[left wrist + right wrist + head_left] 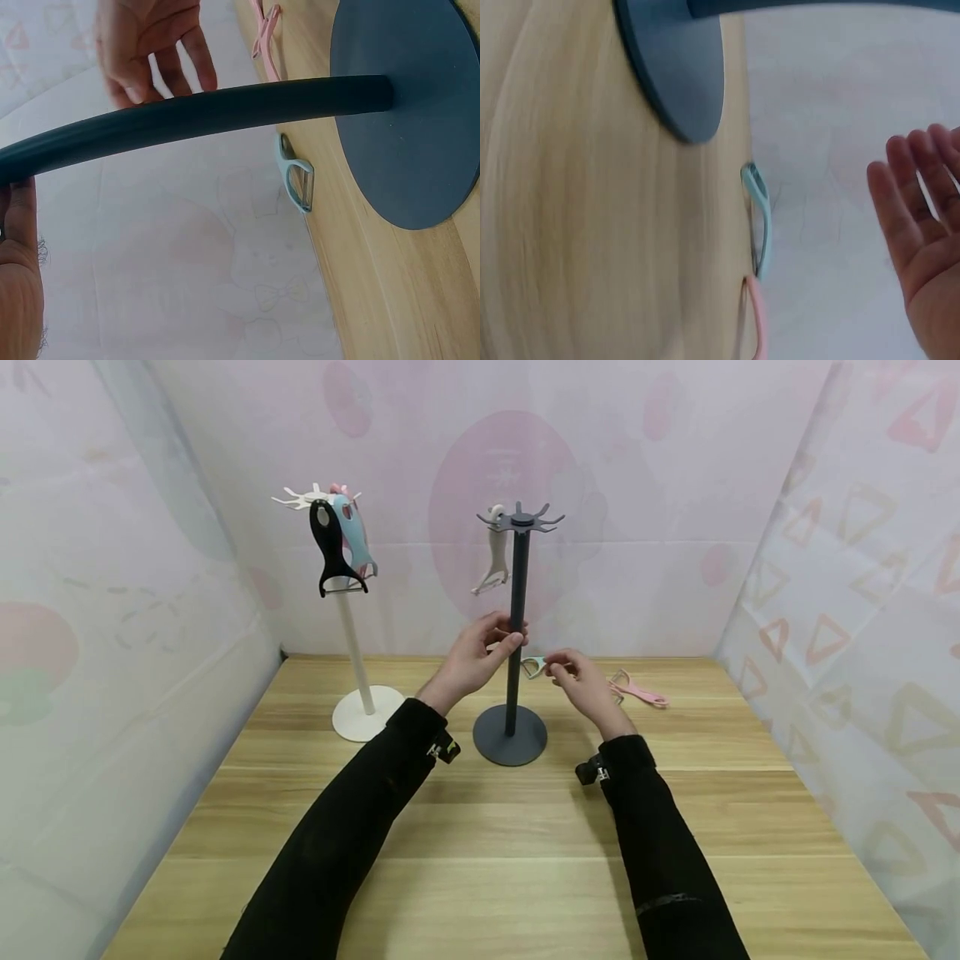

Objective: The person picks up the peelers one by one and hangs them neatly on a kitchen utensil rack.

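Note:
My left hand (476,660) grips the pole of the dark grey rack (513,668), thumb at the front and fingers behind. The rack stands upright on its round base (412,127). A beige peeler (497,556) hangs from one of its upper hooks. My right hand (585,685) hovers just right of the pole, its fingers loosely bent and holding nothing. On the table behind it lies a light blue peeler (294,174), partly hidden by that hand in the head view. A pink peeler (637,691) lies to the hand's right.
To the left stands a white rack (358,660) with a black peeler (330,547) and a light blue peeler (354,535) hanging from it; something pink shows behind them. Patterned cloth walls (637,593) border the wooden table (525,860) at the back and sides.

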The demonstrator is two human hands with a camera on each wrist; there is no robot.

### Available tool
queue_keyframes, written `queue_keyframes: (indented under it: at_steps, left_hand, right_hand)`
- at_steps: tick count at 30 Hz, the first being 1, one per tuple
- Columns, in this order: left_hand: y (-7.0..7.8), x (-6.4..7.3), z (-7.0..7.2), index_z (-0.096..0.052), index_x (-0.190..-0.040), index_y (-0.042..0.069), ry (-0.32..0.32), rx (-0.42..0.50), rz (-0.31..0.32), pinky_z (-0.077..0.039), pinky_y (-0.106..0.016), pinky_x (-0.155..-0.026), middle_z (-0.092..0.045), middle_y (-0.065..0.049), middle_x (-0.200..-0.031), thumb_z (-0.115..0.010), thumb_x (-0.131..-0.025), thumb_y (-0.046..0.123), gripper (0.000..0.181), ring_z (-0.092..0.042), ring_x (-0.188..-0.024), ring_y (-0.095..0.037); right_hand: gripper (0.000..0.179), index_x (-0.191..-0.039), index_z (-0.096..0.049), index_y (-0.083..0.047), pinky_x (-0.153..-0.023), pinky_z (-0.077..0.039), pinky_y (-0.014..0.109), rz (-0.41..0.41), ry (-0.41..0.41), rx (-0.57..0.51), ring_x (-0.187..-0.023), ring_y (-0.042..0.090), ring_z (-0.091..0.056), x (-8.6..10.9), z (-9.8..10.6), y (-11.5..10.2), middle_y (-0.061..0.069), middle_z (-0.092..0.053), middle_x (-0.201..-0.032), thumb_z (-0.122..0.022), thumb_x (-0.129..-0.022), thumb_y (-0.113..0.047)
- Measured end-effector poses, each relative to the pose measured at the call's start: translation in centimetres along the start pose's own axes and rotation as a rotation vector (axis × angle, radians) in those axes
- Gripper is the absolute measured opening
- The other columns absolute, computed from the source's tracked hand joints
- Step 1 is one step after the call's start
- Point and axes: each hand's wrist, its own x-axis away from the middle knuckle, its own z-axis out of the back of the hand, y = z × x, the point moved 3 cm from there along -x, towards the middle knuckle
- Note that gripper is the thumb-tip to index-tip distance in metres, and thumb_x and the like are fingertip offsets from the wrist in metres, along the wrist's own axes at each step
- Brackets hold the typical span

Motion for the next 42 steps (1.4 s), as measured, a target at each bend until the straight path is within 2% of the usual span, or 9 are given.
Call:
queue_keyframes:
  at_steps: [5, 11, 17, 21, 25, 30, 35, 38, 42]
  left_hand:
    - [-0.2, 0.1, 0.0, -0.071, -0.147, 0.003, 0.001, -0.001, 0.008, -0.063, -0.054, -0.116, -0.077, -0.020, -0.132, -0.067, -0.122, 0.019, 0.030, -0.080, -0.131, -0.040]
    - [-0.2, 0.1, -0.1, -0.071, -0.148, 0.001, 0.000, 0.002, 0.002, -0.064, -0.053, -0.114, -0.076, -0.022, -0.133, -0.067, -0.122, 0.017, 0.030, -0.080, -0.131, -0.042]
    - [-0.4, 0.1, -0.2, -0.070, -0.148, 0.000, -0.003, 0.004, 0.004, -0.063, -0.053, -0.114, -0.077, -0.021, -0.132, -0.067, -0.122, 0.018, 0.032, -0.080, -0.130, -0.041]
    - [-0.4, 0.0, -0.2, -0.070, -0.148, -0.001, -0.006, 0.008, 0.005, -0.062, -0.050, -0.112, -0.077, -0.021, -0.131, -0.067, -0.122, 0.018, 0.032, -0.080, -0.130, -0.041]
    - [-0.3, 0.1, -0.2, -0.071, -0.147, 0.001, -0.001, 0.009, 0.013, -0.063, -0.049, -0.113, -0.077, -0.021, -0.132, -0.067, -0.122, 0.017, 0.030, -0.080, -0.131, -0.040]
    - [-0.2, 0.1, -0.2, -0.070, -0.148, 0.001, -0.003, 0.015, 0.015, -0.064, -0.055, -0.117, -0.076, -0.022, -0.133, -0.066, -0.122, 0.017, 0.030, -0.080, -0.134, -0.042]
    - [-0.3, 0.1, -0.2, -0.070, -0.149, 0.001, -0.005, 0.017, 0.018, -0.064, -0.053, -0.116, -0.076, -0.022, -0.133, -0.066, -0.123, 0.017, 0.031, -0.079, -0.135, -0.044]
    - [-0.3, 0.1, -0.3, -0.070, -0.149, 0.001, -0.007, 0.025, 0.022, -0.063, -0.053, -0.116, -0.076, -0.023, -0.133, -0.066, -0.123, 0.018, 0.031, -0.077, -0.136, -0.048]
    - [-0.4, 0.1, -0.3, -0.068, -0.149, -0.004, -0.011, 0.040, 0.022, -0.061, -0.055, -0.116, -0.075, -0.025, -0.133, -0.065, -0.123, 0.018, 0.034, -0.074, -0.138, -0.055]
  right_hand:
    - [0.040, -0.155, -0.063, 0.007, -0.124, -0.057, 0.062, -0.087, 0.053, 0.063, -0.146, 0.052, -0.065, 0.4, 1.9, 1.6, 0.034, -0.067, -0.154, -0.051, -0.127, -0.017]
    - [0.041, -0.159, -0.064, 0.000, -0.129, -0.053, 0.064, -0.179, 0.111, 0.143, -0.158, 0.048, -0.060, 0.9, 3.6, 3.1, 0.028, -0.063, -0.165, -0.053, -0.126, -0.022]
    - [0.048, -0.166, -0.057, 0.002, -0.140, -0.041, 0.064, -0.245, 0.097, 0.201, -0.166, 0.048, -0.051, 1.3, 4.3, 4.5, 0.029, -0.056, -0.173, -0.052, -0.124, -0.019]
    - [0.054, -0.172, -0.052, 0.001, -0.141, -0.039, 0.065, -0.309, 0.069, 0.246, -0.171, 0.048, -0.045, 1.5, 4.5, 5.5, 0.029, -0.050, -0.179, -0.053, -0.124, -0.022]
    - [0.058, -0.175, -0.046, 0.004, -0.142, -0.036, 0.067, -0.315, 0.033, 0.319, -0.172, 0.051, -0.042, 1.5, 4.6, 6.0, 0.033, -0.044, -0.182, -0.054, -0.125, -0.023]
    - [0.063, -0.177, -0.041, 0.006, -0.139, -0.042, 0.065, -0.327, -0.010, 0.372, -0.164, 0.051, -0.052, 1.6, 5.0, 6.8, 0.036, -0.042, -0.181, -0.055, -0.123, -0.022]
    - [0.062, -0.172, -0.053, 0.005, -0.125, -0.056, 0.057, -0.344, -0.045, 0.466, -0.148, 0.042, -0.066, -0.2, 5.7, 11.4, 0.030, -0.062, -0.167, -0.066, -0.119, -0.025]
    - [0.057, -0.167, -0.060, 0.004, -0.111, -0.057, 0.050, -0.340, -0.069, 0.516, -0.133, 0.035, -0.066, -1.1, 6.0, 14.0, 0.027, -0.065, -0.159, -0.070, -0.117, -0.020]
    - [0.051, -0.160, -0.067, 0.003, -0.113, -0.058, 0.052, -0.322, -0.100, 0.568, -0.135, 0.035, -0.066, -1.6, 6.5, 16.1, 0.027, -0.064, -0.160, -0.075, -0.112, -0.012]
